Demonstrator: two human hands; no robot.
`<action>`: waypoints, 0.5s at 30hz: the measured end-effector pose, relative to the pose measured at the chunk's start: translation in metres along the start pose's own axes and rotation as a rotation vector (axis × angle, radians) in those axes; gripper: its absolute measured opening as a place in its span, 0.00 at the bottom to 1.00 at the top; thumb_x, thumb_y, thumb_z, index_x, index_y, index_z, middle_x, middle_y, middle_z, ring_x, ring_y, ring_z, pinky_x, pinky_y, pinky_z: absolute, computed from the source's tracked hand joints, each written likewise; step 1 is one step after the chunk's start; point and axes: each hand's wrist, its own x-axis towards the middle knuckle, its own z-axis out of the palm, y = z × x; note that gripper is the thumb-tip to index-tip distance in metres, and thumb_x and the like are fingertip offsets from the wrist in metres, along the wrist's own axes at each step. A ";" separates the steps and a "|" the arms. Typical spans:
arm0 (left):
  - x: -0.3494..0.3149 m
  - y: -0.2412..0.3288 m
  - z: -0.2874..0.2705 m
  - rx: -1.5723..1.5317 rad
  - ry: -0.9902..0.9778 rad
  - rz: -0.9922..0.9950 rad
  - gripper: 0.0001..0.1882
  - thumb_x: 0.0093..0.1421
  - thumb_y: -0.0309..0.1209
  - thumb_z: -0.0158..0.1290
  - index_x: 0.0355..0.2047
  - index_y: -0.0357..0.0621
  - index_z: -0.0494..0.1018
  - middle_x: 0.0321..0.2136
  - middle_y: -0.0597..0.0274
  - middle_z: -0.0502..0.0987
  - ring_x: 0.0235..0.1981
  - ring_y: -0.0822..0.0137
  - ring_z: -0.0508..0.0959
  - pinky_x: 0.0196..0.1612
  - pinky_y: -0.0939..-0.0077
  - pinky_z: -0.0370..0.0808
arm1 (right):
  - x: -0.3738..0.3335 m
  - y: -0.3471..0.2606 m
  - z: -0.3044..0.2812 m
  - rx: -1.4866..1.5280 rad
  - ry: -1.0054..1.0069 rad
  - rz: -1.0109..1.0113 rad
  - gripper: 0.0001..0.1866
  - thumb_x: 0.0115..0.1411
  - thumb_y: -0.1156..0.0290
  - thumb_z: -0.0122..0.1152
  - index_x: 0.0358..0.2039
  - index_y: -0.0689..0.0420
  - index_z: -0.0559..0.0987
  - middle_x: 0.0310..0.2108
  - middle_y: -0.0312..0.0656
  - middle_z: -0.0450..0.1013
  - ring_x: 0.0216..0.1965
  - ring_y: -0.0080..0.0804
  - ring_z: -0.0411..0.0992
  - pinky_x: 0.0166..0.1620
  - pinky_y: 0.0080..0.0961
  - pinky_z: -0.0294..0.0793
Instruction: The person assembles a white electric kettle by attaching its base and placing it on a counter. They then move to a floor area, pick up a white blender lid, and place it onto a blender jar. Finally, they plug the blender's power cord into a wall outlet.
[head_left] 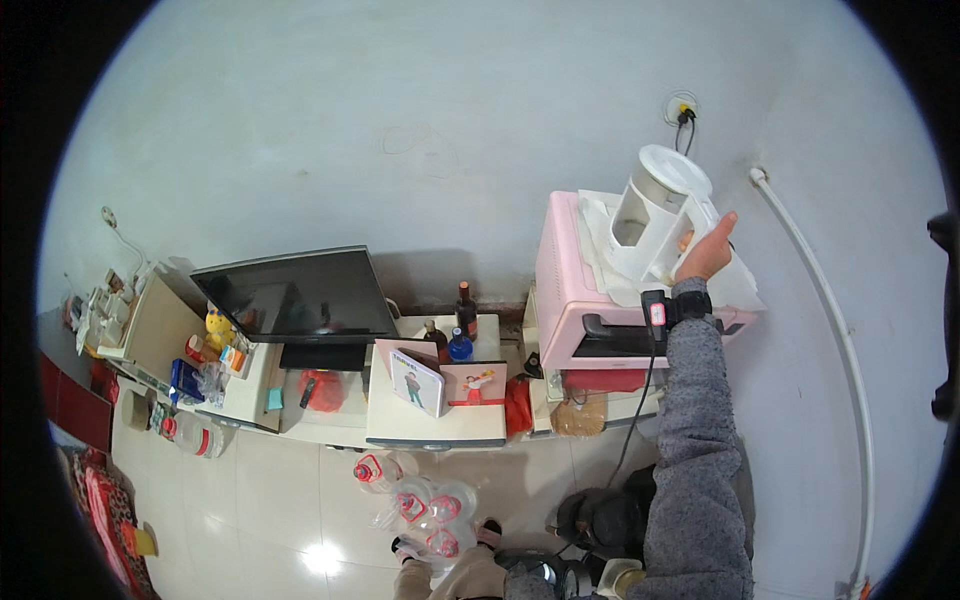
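Observation:
My right hand (pixel 707 252) reaches up at the right, its fingers wrapped round the handle of a white electric kettle (pixel 640 215) with a clear see-through body and a white lid. The thumb sticks out to the side. The kettle is upright on white paper or cloth on top of a pink oven (pixel 572 280). At the lower edge a bit of grey left sleeve (pixel 537 583) shows, but my left hand does not. Near that sleeve is a small whitish container (pixel 622 578), only partly visible; I cannot tell what supports it.
A wall socket (pixel 682 108) with plugs is behind the kettle. A white pipe (pixel 835 330) runs down the right wall. Left of the oven stand bottles (pixel 466 310), picture cards (pixel 475 384) and a television (pixel 300 300). Several plastic jugs (pixel 440 505) are on the tiled floor.

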 end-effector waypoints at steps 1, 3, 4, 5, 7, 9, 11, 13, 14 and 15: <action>0.000 0.005 0.002 0.001 0.002 -0.008 0.15 0.47 0.33 0.58 0.38 0.50 0.76 0.38 0.59 0.77 0.46 0.53 0.74 0.44 0.56 0.72 | 0.003 0.006 0.001 0.017 -0.011 0.010 0.31 0.64 0.46 0.45 0.23 0.62 0.78 0.14 0.38 0.70 0.12 0.24 0.65 0.14 0.21 0.59; -0.001 0.013 0.004 -0.003 0.011 -0.035 0.16 0.46 0.33 0.58 0.38 0.50 0.76 0.38 0.59 0.78 0.46 0.53 0.74 0.45 0.56 0.72 | 0.011 0.019 0.001 0.046 -0.024 -0.032 0.31 0.65 0.46 0.45 0.22 0.62 0.78 0.15 0.38 0.70 0.12 0.24 0.65 0.14 0.21 0.58; -0.002 0.018 0.007 -0.006 0.016 -0.044 0.16 0.46 0.34 0.58 0.38 0.50 0.76 0.38 0.59 0.78 0.46 0.53 0.73 0.45 0.56 0.72 | 0.014 0.024 0.001 0.059 -0.029 -0.054 0.31 0.65 0.46 0.45 0.22 0.62 0.78 0.15 0.37 0.70 0.12 0.24 0.64 0.14 0.20 0.58; -0.004 0.024 0.010 -0.012 0.021 -0.057 0.16 0.46 0.34 0.58 0.38 0.50 0.76 0.38 0.60 0.78 0.46 0.53 0.73 0.45 0.56 0.72 | 0.016 0.029 0.000 0.043 -0.043 -0.071 0.31 0.65 0.46 0.44 0.23 0.62 0.78 0.16 0.37 0.70 0.13 0.23 0.64 0.15 0.21 0.59; -0.011 0.031 0.011 -0.015 0.015 -0.078 0.16 0.46 0.34 0.59 0.38 0.50 0.76 0.38 0.60 0.78 0.47 0.53 0.73 0.45 0.56 0.72 | 0.012 0.032 0.000 0.013 -0.034 -0.042 0.30 0.65 0.46 0.44 0.24 0.62 0.78 0.17 0.37 0.71 0.13 0.23 0.64 0.16 0.21 0.59; -0.012 0.034 0.013 -0.024 0.000 -0.092 0.17 0.46 0.35 0.59 0.39 0.50 0.76 0.38 0.60 0.78 0.47 0.53 0.73 0.46 0.57 0.72 | 0.012 0.034 -0.001 0.026 -0.046 -0.059 0.30 0.65 0.46 0.45 0.25 0.62 0.79 0.17 0.37 0.71 0.14 0.23 0.65 0.17 0.22 0.60; -0.009 0.031 0.013 -0.038 -0.042 -0.111 0.19 0.45 0.36 0.60 0.40 0.49 0.76 0.38 0.60 0.78 0.47 0.54 0.73 0.45 0.59 0.72 | 0.013 0.039 -0.001 0.023 0.023 -0.040 0.30 0.64 0.46 0.45 0.26 0.63 0.79 0.18 0.37 0.71 0.14 0.23 0.65 0.17 0.22 0.60; -0.005 0.031 0.009 -0.052 -0.045 -0.110 0.21 0.47 0.35 0.59 0.43 0.47 0.74 0.40 0.59 0.77 0.47 0.54 0.74 0.46 0.59 0.72 | 0.012 0.042 -0.004 0.014 0.043 -0.013 0.30 0.64 0.45 0.45 0.27 0.63 0.79 0.19 0.37 0.72 0.15 0.23 0.66 0.17 0.21 0.60; -0.003 0.029 0.006 -0.050 -0.036 -0.091 0.22 0.48 0.34 0.59 0.44 0.46 0.72 0.40 0.58 0.77 0.47 0.55 0.74 0.46 0.59 0.72 | 0.011 0.043 -0.008 0.008 0.031 0.001 0.30 0.64 0.45 0.45 0.29 0.63 0.80 0.19 0.37 0.72 0.16 0.24 0.66 0.17 0.21 0.61; 0.002 0.026 0.002 -0.044 -0.026 -0.066 0.23 0.49 0.34 0.58 0.46 0.45 0.71 0.41 0.58 0.77 0.47 0.55 0.74 0.46 0.60 0.72 | 0.012 0.044 -0.012 -0.002 0.019 0.016 0.30 0.64 0.45 0.45 0.30 0.63 0.80 0.20 0.38 0.73 0.17 0.24 0.67 0.17 0.21 0.62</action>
